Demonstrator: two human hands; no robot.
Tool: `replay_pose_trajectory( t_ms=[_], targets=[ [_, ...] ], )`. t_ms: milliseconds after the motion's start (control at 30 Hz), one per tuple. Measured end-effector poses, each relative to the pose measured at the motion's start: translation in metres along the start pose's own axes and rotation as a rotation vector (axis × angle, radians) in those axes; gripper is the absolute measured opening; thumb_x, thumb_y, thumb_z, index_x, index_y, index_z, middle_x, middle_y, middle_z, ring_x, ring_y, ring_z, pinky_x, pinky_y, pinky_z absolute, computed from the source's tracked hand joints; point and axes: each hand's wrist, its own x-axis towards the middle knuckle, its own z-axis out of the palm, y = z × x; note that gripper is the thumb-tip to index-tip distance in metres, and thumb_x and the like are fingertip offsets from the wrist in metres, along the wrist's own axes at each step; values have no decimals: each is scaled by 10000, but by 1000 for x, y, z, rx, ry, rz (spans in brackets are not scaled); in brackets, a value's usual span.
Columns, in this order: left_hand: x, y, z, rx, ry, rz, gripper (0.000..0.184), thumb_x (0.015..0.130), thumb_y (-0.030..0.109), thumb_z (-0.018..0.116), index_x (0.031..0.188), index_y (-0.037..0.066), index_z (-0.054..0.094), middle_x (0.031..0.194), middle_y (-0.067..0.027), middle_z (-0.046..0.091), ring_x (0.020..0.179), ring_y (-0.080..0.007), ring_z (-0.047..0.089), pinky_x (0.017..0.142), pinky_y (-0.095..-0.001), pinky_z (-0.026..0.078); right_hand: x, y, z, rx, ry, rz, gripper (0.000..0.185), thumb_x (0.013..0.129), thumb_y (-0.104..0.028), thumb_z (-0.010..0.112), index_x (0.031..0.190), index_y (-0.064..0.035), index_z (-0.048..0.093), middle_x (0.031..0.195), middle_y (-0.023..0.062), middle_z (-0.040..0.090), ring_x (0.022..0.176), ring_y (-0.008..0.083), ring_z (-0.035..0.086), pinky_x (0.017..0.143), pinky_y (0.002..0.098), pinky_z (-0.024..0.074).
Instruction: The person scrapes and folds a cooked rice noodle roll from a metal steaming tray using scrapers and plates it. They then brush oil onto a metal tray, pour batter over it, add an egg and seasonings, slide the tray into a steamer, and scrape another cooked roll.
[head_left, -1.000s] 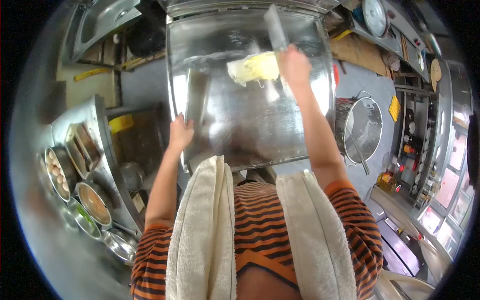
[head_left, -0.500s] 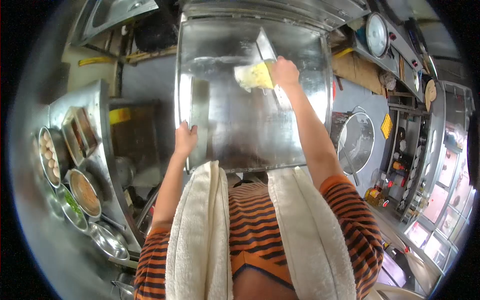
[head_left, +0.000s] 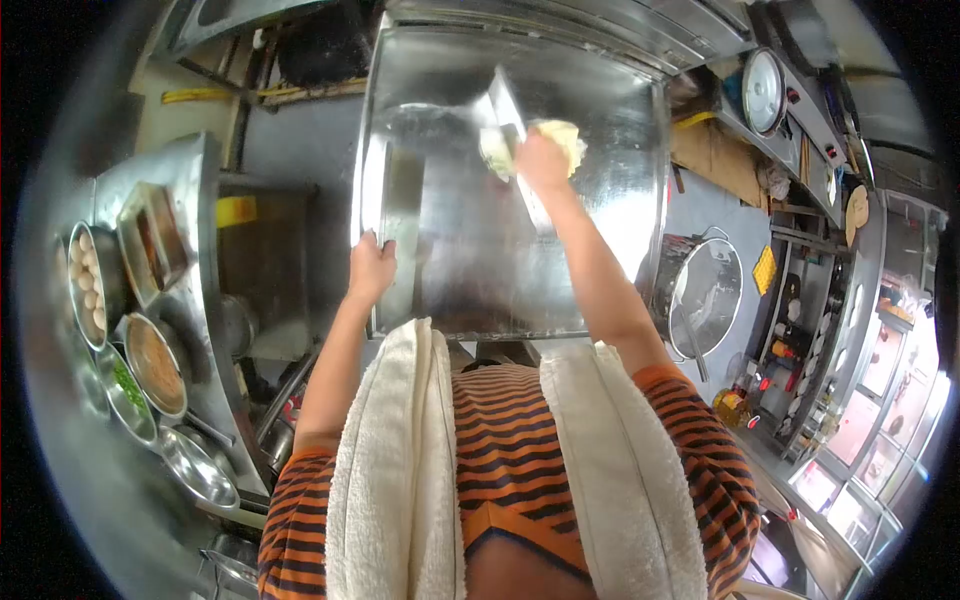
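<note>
A wide flat metal blade is gripped at its middle by my right hand, whose fingers are closed. Pale yellow food lies on the steel work surface, showing on both sides of the blade. The blade is tilted and slightly blurred; its contact with the food is partly hidden by my hand. My left hand is closed on the near end of a second long metal blade, which lies along the left side of the surface.
On the left counter stand a bowl of eggs, a bowl of brown food, a bowl of chopped greens and a metal bowl. At right are a large pot and a round lid.
My right hand and its blade have moved left across the yellow food, which now shows on both sides and looks more bunched. My left hand keeps its hold near the left edge.
</note>
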Motion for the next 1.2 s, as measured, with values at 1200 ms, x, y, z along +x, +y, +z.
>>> replay_pose_trajectory(
  t_ms=[1200],
  targets=[
    [12,20,25,43,117,116,206,728,117,558,799,-65,493,628,-228,534,629,-371,540,580,-402,420,-12,56,-23,-133,-28,93,159,775,-112,445,847,25,485,757,215,598,729,349,603,633,421,492]
  ],
)
